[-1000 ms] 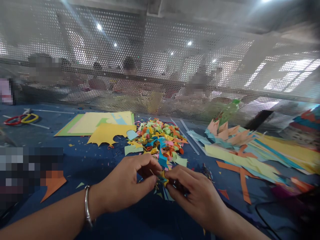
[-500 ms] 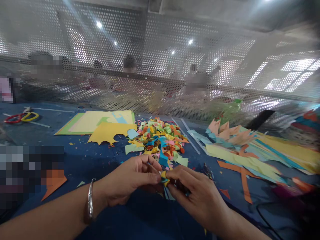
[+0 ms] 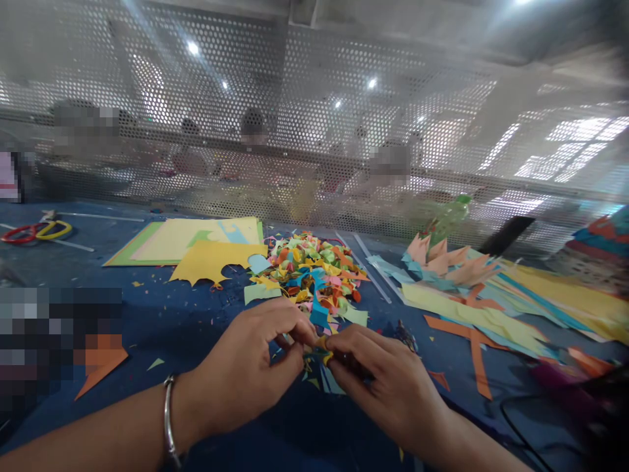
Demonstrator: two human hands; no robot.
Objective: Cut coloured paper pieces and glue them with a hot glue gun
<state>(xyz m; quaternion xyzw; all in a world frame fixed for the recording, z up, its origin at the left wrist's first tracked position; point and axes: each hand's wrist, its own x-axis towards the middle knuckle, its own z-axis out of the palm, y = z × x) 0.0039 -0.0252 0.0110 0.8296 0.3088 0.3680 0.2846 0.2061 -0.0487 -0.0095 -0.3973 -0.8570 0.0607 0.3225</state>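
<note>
Over the front of the blue table, my two hands meet at a small yellow and blue-green paper piece (image 3: 324,357). My right hand (image 3: 388,373) pinches it between thumb and fingertips. My left hand (image 3: 260,354), with a silver bangle at the wrist, has its thumb and fingers closed at the piece's left side. Fingers partly cover the piece, so its full shape is hidden. Just beyond lies a heap of small colourful cut and curled paper pieces (image 3: 314,269). A blue paper scrap (image 3: 320,313) sits at the heap's near edge.
Left of the heap lie a cut yellow sheet (image 3: 211,259) and stacked pale sheets (image 3: 171,229). Scissors (image 3: 49,231) are far left. Clear sticks (image 3: 371,265), folded pointed paper (image 3: 437,259), orange strips (image 3: 479,360) and a green bottle (image 3: 449,213) are right. A perforated panel (image 3: 295,78) stands behind.
My left hand has turned over, its back now facing up more, with the fingertips still at the paper piece. My right hand has barely moved. The view has shifted slightly.
</note>
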